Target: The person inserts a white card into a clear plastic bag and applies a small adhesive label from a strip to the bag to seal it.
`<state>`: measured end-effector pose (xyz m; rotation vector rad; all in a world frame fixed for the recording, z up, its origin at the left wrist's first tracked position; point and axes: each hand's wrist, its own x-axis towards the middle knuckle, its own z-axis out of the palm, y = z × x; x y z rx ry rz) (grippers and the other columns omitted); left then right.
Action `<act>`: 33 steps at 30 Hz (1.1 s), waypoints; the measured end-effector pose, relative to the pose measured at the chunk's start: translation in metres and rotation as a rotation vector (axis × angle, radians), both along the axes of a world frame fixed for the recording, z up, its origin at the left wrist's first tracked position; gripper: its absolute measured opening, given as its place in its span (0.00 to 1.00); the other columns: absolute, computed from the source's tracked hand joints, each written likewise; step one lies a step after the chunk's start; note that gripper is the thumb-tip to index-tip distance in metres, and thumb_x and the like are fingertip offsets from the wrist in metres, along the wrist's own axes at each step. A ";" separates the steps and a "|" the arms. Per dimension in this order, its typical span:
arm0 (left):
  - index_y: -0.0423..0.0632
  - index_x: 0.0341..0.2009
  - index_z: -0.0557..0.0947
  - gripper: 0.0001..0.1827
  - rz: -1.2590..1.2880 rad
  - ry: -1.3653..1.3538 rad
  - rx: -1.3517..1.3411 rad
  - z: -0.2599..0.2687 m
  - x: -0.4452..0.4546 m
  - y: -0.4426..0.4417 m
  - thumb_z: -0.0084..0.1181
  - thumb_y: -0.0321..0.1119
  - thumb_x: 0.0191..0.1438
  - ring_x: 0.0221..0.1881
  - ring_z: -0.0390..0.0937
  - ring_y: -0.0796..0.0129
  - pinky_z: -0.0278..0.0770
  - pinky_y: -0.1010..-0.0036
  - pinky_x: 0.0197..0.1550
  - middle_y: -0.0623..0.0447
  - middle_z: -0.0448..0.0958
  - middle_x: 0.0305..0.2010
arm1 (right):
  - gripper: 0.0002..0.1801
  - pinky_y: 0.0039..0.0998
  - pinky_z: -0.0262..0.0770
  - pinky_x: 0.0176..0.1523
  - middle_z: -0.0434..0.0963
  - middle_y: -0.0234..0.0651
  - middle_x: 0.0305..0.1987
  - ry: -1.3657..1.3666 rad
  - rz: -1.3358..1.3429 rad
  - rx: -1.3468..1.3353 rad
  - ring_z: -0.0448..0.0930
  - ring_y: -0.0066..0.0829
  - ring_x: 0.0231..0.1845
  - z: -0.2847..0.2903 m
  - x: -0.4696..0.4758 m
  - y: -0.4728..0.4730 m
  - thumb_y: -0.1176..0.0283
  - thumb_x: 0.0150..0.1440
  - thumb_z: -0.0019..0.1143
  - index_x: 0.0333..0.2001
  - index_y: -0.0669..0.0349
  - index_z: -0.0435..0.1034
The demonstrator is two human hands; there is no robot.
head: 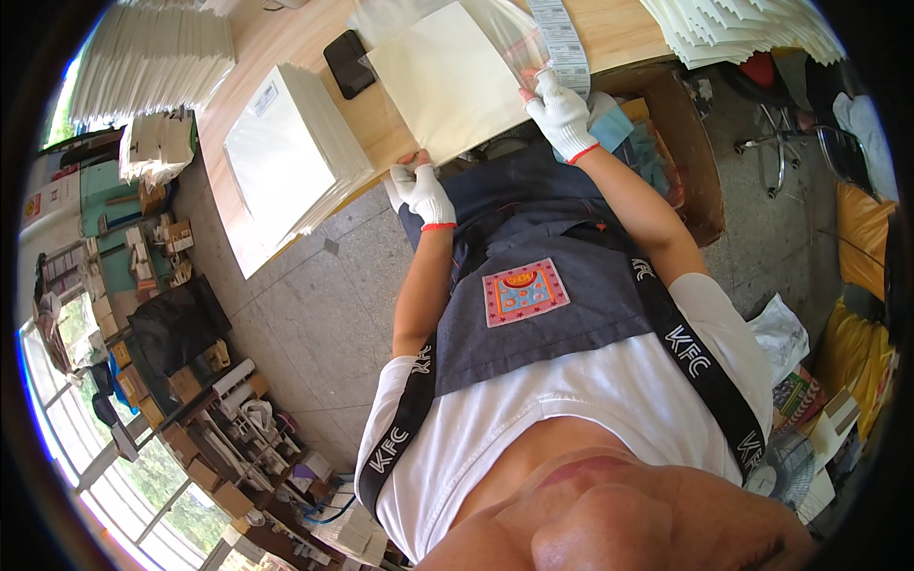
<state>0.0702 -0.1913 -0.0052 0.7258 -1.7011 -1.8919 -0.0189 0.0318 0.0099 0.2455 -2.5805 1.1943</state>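
Note:
A flat cream sheet or board point(450, 78) lies at the table's near edge, partly in or over a clear plastic bag point(518, 32). My left hand point(425, 196), in a white knit glove with bare fingertips, pinches the near left corner of the bag and sheet. My right hand point(560, 114), gloved alike, has its fingertips on the plastic along the right edge. A strip of printed labels point(560, 36) runs just beyond that hand. Left of the sheet lies a black phone point(348, 64), beside a stack of bagged white boards point(285, 150) with a label on top.
Tall stacks of white boards stand on the wooden table point(268, 36) at the far left point(153, 61) and far right point(742, 28). An open cardboard box point(696, 164) sits below the right edge. A wheeled chair point(775, 139) is farther right; loaded shelves point(235, 428) stand left.

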 end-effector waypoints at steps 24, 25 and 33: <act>0.47 0.34 0.71 0.03 -0.981 -0.503 0.635 0.053 -0.046 0.148 0.49 0.30 0.54 0.13 0.55 0.79 0.55 0.80 0.14 0.58 0.65 0.21 | 0.13 0.45 0.64 0.59 0.76 0.31 0.40 0.436 0.155 0.375 0.74 0.36 0.47 0.070 0.072 0.101 0.67 0.35 0.69 0.28 0.51 0.76; 0.47 0.34 0.71 0.03 -0.970 -0.530 0.611 0.055 -0.047 0.150 0.48 0.29 0.54 0.12 0.55 0.78 0.55 0.80 0.13 0.58 0.65 0.21 | 0.13 0.45 0.65 0.58 0.76 0.32 0.41 0.464 0.229 0.324 0.74 0.36 0.47 0.070 0.069 0.100 0.68 0.34 0.69 0.27 0.52 0.74; 0.42 0.51 0.70 0.21 -1.230 -0.605 0.229 0.017 -0.022 0.088 0.51 0.39 0.56 0.16 0.66 0.76 0.71 0.79 0.20 0.52 0.75 0.26 | 0.09 0.19 0.67 0.43 0.75 0.24 0.37 -0.450 0.292 -0.575 0.71 0.12 0.38 0.069 -0.002 0.054 0.73 0.56 0.56 0.40 0.64 0.72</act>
